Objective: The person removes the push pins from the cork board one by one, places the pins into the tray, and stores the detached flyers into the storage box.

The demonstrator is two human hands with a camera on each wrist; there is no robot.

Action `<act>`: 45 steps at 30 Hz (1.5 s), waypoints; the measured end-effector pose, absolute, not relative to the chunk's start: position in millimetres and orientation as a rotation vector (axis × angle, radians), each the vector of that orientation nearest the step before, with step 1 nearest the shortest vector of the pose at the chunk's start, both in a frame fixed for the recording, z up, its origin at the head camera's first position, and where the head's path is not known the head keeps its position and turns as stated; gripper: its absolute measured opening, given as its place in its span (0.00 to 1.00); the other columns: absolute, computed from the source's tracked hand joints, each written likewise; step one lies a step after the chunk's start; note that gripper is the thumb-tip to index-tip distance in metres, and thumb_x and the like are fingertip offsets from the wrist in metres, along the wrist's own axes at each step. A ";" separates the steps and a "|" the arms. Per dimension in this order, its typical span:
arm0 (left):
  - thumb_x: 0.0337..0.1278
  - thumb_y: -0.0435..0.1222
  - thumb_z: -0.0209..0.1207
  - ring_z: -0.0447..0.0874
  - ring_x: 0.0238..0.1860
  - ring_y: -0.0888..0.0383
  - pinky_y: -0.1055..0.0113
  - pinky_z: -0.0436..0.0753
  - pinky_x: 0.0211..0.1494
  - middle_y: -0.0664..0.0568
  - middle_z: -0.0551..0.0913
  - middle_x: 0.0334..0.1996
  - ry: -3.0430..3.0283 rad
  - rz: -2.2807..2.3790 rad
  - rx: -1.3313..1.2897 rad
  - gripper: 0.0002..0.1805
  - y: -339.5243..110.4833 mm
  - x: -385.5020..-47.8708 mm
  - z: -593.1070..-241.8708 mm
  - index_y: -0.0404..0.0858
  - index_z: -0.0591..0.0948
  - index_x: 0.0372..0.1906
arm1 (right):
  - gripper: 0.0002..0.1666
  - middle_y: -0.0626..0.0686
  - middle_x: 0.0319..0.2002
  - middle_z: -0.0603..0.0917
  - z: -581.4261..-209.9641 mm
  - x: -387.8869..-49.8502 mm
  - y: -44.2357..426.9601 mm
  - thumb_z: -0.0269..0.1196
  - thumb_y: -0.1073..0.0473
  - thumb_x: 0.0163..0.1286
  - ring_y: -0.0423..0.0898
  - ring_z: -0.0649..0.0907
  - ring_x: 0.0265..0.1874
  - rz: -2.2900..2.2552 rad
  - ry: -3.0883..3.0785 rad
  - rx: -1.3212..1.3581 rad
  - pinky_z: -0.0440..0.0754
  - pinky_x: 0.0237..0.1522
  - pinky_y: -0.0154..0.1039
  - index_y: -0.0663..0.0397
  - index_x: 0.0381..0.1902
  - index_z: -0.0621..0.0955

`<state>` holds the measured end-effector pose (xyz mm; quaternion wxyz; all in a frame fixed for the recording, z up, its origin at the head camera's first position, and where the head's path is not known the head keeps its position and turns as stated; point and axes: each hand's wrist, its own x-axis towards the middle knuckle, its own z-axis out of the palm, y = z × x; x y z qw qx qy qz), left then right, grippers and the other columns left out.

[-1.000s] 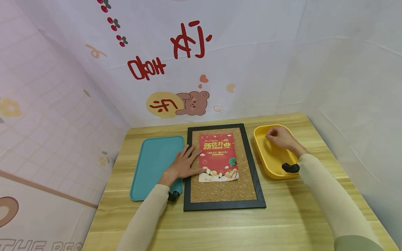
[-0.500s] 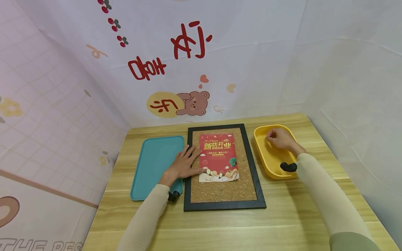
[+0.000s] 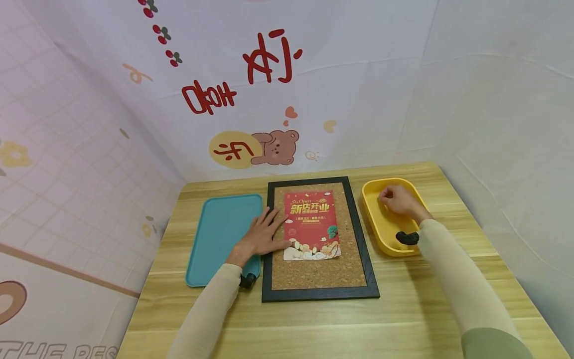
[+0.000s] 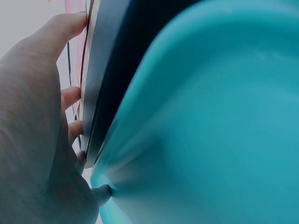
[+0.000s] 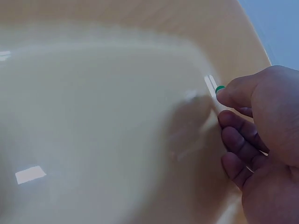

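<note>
Poster (image 3: 314, 227) touches left hand (image 3: 260, 237), well apart from right hand (image 3: 401, 200).

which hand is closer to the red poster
Left. The left hand rests at the red poster's left edge; the right hand is at the yellow basin, right of the board.

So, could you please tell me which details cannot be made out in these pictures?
Small green thing: right wrist view, mostly hidden by the right hand; its shape is unclear.
Smallest print on the red poster: head view, too small to read.
Poster's left edge: head view, partly covered by the left hand.
Yellow basin's floor: head view, partly hidden by the right hand.
Blue tray: left wrist view, cut off by the right picture edge.
</note>
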<state>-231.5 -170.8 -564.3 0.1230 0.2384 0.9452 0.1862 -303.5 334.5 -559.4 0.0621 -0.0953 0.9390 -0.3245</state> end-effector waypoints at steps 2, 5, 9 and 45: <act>0.75 0.65 0.65 0.37 0.96 0.32 0.20 0.47 0.92 0.42 0.47 0.96 2.758 0.542 0.698 0.53 -170.8 -231.3 -564.0 0.51 0.59 0.94 | 0.11 0.66 0.48 0.89 -559.6 -303.5 333.4 0.62 0.63 0.86 0.53 0.83 0.41 -1.000 2.826 -0.279 0.80 0.46 0.42 0.68 0.50 0.86; 0.75 0.66 0.65 0.36 0.96 0.33 0.21 0.46 0.92 0.43 0.47 0.96 2.757 0.544 0.696 0.53 -170.9 -231.0 -563.6 0.51 0.60 0.94 | 0.11 0.66 0.47 0.88 -559.4 -303.8 331.7 0.62 0.62 0.86 0.50 0.82 0.39 -1.010 2.813 -0.268 0.80 0.43 0.40 0.68 0.50 0.86; 0.74 0.67 0.64 0.35 0.96 0.33 0.21 0.45 0.92 0.43 0.46 0.96 2.752 0.539 0.687 0.53 -170.8 -231.4 -564.1 0.52 0.59 0.94 | 0.12 0.66 0.46 0.88 -559.1 -304.2 329.6 0.62 0.62 0.86 0.50 0.82 0.38 -1.007 2.805 -0.250 0.80 0.41 0.39 0.69 0.51 0.86; 0.75 0.68 0.62 0.33 0.96 0.35 0.23 0.44 0.93 0.45 0.45 0.96 2.751 0.502 0.681 0.53 -169.7 -231.4 -562.8 0.53 0.58 0.94 | 0.12 0.66 0.49 0.88 -560.6 -305.6 324.1 0.62 0.60 0.85 0.56 0.84 0.44 -0.943 2.843 -0.175 0.80 0.48 0.41 0.67 0.50 0.86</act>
